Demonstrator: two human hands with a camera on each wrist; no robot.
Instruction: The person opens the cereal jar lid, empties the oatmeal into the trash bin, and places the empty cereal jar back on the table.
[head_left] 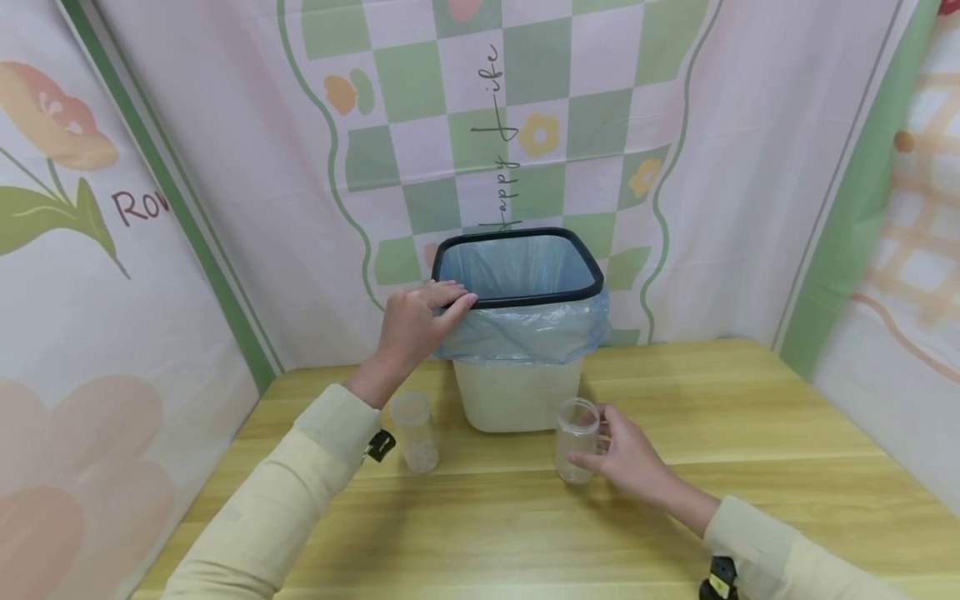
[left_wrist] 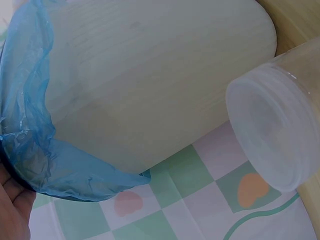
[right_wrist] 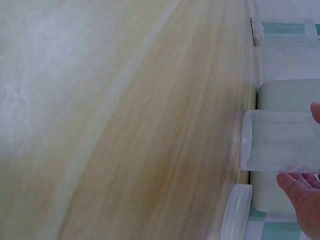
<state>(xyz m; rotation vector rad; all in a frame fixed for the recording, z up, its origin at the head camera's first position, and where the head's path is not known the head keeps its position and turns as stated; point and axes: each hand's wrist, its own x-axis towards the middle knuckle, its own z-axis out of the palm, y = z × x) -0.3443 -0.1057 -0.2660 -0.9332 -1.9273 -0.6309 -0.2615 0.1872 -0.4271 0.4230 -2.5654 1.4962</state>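
A cream trash bin (head_left: 517,396) stands at the back, lined with a blue plastic bag (head_left: 540,329) folded under its black rim (head_left: 525,301). My left hand (head_left: 420,321) grips the rim's left front corner, fingers over the top. At the front right of the bin, a clear plastic jar (head_left: 576,450) stands upright with its mouth uncovered. My right hand (head_left: 626,454) holds it from the right, thumb in front and fingers behind. Another clear jar (head_left: 415,433), below my left wrist, has a translucent lid (left_wrist: 275,130) and some whitish contents at its bottom.
A translucent round lid (right_wrist: 237,212) lies flat on the wooden table (head_left: 480,533), beside the held jar in the right wrist view; my hand hides it in the head view. A patterned cloth (head_left: 480,125) hangs behind the bin, with more cloth along both sides.
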